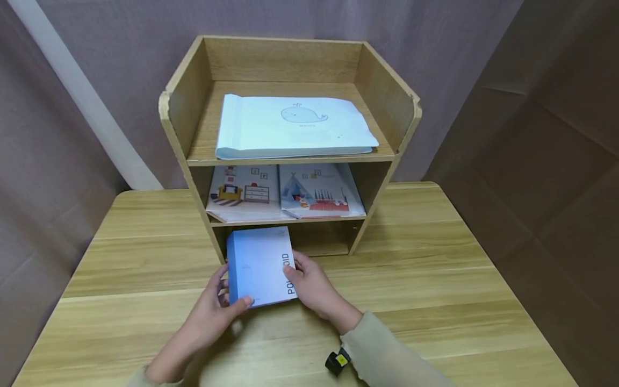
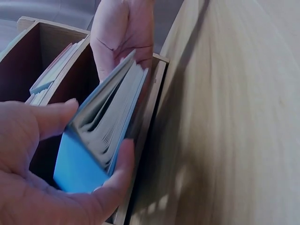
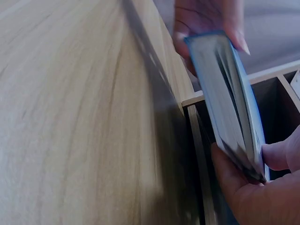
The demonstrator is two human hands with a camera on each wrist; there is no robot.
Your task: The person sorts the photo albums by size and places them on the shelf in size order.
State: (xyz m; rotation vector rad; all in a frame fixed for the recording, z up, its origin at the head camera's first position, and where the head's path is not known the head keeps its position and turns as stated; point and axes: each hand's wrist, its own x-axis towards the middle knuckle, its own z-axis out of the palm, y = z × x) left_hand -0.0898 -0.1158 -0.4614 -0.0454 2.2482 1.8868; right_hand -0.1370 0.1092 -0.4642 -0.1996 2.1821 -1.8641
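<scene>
A thick blue-and-white photo album (image 1: 261,263), lettered "POL…OID" along its right side, is held at the front of the lowest compartment. My left hand (image 1: 210,309) grips its spine side, thumb on the cover and fingers beneath. On the opposite edge, my right hand (image 1: 314,282) holds it with the thumb over the cover. In the left wrist view the album's spine (image 2: 79,164) lies between thumb and fingers, and its pages fan slightly apart. The right wrist view shows the page block (image 3: 220,89) with a gap between the leaves.
A wooden three-level shelf (image 1: 290,59) stands on the wood-grain table (image 1: 435,285). A white whale-cover book (image 1: 295,129) lies on its top level. Two illustrated books (image 1: 246,188) lie side by side on the middle level. A small black object (image 1: 336,361) hangs by the right sleeve.
</scene>
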